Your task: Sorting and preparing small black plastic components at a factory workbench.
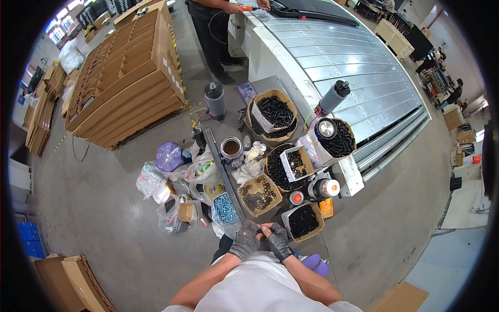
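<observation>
Cardboard boxes on the floor are sitting full of black fasteners; one box holds black washers. Gloved left hand and right hand are curling together, fingertips touching; held item too small to tell.

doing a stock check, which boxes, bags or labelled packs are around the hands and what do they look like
Washer box: open brown carton of black rings, ahead of left hand.
Bolt box: open carton of black parts, beside right hand.
Blue bag: clear, blue parts inside.
White box: open, black parts.
Purple bag: far left.
Flat cartons: brown stack on pallet, white labels.
</observation>
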Available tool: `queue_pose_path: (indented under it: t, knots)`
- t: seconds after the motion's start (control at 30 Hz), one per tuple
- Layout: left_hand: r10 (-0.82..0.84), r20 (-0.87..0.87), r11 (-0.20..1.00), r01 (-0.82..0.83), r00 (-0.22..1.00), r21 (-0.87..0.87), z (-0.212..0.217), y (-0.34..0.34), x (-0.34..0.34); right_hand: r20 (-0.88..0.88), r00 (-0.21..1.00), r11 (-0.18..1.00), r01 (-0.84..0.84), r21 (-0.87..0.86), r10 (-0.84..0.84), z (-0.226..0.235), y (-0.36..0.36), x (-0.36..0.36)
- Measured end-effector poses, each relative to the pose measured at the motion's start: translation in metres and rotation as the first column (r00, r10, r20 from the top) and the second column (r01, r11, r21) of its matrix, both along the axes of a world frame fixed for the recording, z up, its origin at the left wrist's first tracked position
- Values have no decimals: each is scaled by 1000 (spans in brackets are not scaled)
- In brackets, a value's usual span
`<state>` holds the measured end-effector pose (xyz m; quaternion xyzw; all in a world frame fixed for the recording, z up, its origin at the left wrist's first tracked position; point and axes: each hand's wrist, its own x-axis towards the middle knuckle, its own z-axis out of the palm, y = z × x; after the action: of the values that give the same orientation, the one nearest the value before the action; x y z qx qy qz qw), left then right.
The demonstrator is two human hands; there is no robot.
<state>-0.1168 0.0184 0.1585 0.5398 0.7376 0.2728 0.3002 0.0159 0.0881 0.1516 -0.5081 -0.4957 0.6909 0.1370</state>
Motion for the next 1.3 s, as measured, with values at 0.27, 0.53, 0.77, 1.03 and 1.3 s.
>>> queue_pose_path:
  t: [0.27,0.53,0.77,1.03,1.3]
  knots:
    - [270,411,961,-219,871,-168,-13,-9,-14,321,928,817,-330,473,189,18,10,-27]
    - [360,419,933,-329,834,-147,-12,-1,-20,514,813,663,-546,511,274,11,18,-42]
    - [458,741,881,-363,491,-304,-4,5,-25,250,954,808,-278,519,167,21,22,-40]
    - [592,730,772,-501,341,-391,-16,-17,-58,492,811,517,-583,626,318,-18,92,-66]
    - [601,767,742,-511,224,-433,-17,-36,-69,725,462,167,-880,444,510,-88,116,-102]
